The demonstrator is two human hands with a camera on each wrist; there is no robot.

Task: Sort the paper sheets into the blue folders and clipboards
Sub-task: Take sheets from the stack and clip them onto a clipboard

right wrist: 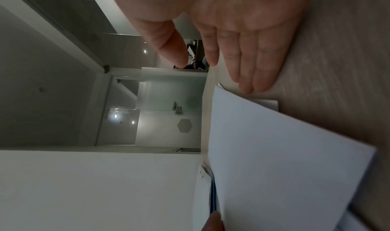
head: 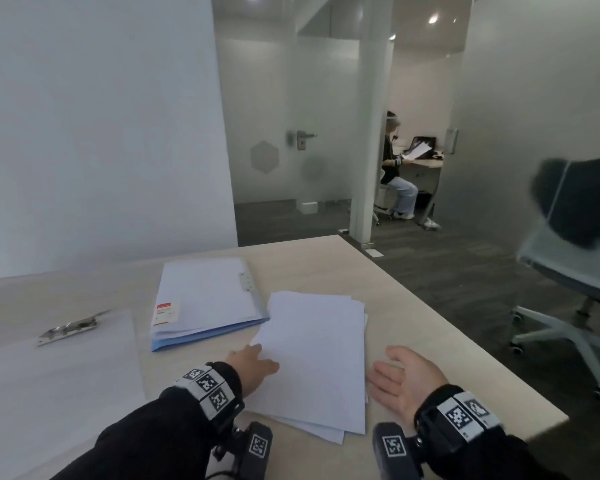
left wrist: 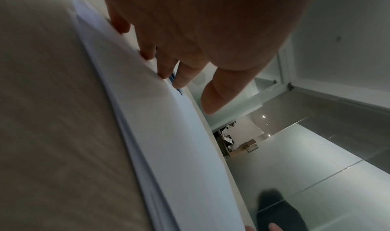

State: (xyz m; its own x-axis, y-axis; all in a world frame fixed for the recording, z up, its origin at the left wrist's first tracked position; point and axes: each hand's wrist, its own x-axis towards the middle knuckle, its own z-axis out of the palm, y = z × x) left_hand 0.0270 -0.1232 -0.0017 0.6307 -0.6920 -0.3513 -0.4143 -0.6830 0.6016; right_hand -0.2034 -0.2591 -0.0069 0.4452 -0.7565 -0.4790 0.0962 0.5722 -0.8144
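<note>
Lying on the desk (head: 378,271), a loose stack of white sheets (head: 323,358) sits between the two hands. The left hand (head: 253,367) is at the stack's left edge; the left wrist view shows its fingers (left wrist: 147,51) slightly bent with the tips touching the top sheet (left wrist: 168,134), thumb free above it. Whether the thumb closes on the paper I cannot tell; the top sheet's left edge looks a little raised over the hand in the head view. The right hand (head: 407,379) rests just beside the stack's right edge, palm turned up and inward, fingers straight and together, holding nothing; the right wrist view shows the flat palm (right wrist: 242,26) near a sheet corner, apart from it.

A blue folder (head: 205,303) lies just left of the stack and behind it, closed, with a white cover, a red-and-white label near its front left corner and a clip on its right edge; the stack's far left corner overlaps the folder's right edge. Further left lies a clipboard (head: 49,393) with a metal clamp (head: 70,329), a white sheet on it.

Beyond the desk stands an office chair (head: 568,289) at right, and a person (head: 395,174) sits holding paper in a farther room behind frosted glass.
</note>
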